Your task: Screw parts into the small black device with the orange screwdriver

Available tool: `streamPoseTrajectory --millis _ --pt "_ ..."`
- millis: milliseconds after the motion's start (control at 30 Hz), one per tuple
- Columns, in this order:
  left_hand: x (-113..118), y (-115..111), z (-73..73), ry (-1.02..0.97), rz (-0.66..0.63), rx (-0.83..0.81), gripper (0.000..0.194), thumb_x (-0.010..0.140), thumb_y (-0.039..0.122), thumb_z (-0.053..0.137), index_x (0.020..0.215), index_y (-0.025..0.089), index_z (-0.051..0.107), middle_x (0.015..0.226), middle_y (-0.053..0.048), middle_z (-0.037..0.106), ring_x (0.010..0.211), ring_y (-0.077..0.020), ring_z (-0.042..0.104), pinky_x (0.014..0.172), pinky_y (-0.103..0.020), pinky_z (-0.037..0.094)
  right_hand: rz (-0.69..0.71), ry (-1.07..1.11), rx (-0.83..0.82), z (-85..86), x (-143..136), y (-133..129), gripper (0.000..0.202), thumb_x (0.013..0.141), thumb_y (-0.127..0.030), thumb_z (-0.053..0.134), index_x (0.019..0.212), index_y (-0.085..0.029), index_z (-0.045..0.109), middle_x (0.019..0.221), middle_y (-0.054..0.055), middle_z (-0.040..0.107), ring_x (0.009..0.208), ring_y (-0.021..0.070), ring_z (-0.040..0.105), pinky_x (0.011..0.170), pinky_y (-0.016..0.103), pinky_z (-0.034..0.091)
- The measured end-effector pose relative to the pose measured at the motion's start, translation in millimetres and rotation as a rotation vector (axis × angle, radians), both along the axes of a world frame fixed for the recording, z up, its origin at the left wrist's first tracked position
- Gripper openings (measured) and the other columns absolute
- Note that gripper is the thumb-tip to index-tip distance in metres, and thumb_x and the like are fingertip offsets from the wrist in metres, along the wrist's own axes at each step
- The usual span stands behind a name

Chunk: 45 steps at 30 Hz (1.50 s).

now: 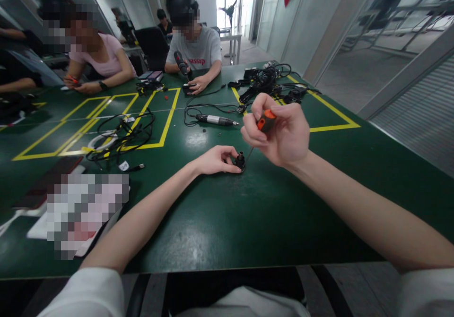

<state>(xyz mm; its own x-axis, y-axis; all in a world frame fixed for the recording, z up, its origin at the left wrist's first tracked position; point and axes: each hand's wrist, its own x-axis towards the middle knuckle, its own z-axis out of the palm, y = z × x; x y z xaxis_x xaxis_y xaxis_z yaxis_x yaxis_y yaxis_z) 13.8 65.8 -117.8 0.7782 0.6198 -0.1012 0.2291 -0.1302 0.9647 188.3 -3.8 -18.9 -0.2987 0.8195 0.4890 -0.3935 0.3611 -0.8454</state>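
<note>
The small black part (240, 161), twelve o'clock at the green tabletop (198, 218), is pinched by the left hand (217, 160). From two o'clock, the right hand (285, 130) grips an orange-black screwdriver (266, 121); its slanted shaft (tip contact I cannot confirm) could slip and scratch fingers.

Small black cylindrical part (240, 162), upright between the left fingers (229, 149); orange-and-dark-handled screwdriver (266, 121) within the right fingers (250, 127), shaft slanting down beside the part.

The green bench (301, 213) bore yellow tape (170, 118), black cables (262, 81), a corded electric screwdriver (213, 120) and a small black part (240, 161).
</note>
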Motion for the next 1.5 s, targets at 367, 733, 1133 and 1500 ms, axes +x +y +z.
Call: streamPoseTrajectory --millis 367,733,1133,1500 --pt "5.6 -7.8 -1.6 -0.008 0.054 0.119 0.028 0.069 0.026 0.083 0.078 0.016 0.058 0.060 0.006 0.062 0.055 -0.0077 0.056 0.059 -0.020 0.040 0.096 0.039 -0.055 -2.0 2.5 -0.9 0.041 0.095 -0.057 0.054 0.070 -0.025 0.046 0.047 -0.008 0.031 0.040 0.0108 0.022 0.039 0.025 0.025" --pt "7.8 -12.5 -0.1 0.012 0.052 0.260 0.044 0.066 0.043 0.088 0.076 0.019 0.053 0.063 0.007 0.057 0.058 -0.0100 0.054 0.059 -0.023 0.040 -0.017 -0.073 -0.043 0.4 4.6 3.1 0.049 0.097 -0.061 0.052 0.065 -0.026 0.040 0.051 -0.005 0.035 0.043 0.0130 0.032 0.041 0.027 0.028" --pt "6.5 -17.1 2.3 0.073 0.070 0.300 0.039 0.069 0.037 0.087 0.083 0.019 0.056 0.062 0.007 0.057 0.059 -0.0118 0.056 0.062 -0.024 0.041 -0.074 -0.093 -0.075 3.8 1.6 0.9 0.044 0.091 -0.062 0.054 0.069 -0.026 0.040 0.052 -0.006 0.037 0.042 0.0119 0.026 0.040 0.027 0.023" --pt "5.4 -19.0 -1.8 0.163 0.067 0.645 0.041 0.076 0.052 0.082 0.085 0.020 0.058 0.075 0.002 0.060 0.069 -0.0158 0.056 0.063 -0.027 0.040 0.054 -0.058 -0.049 -2.3 6.8 5.7 0.040 0.094 -0.060 0.056 0.078 -0.025 0.043 0.051 -0.010 0.036 0.038 0.0094 0.027 0.040 0.023 0.027"
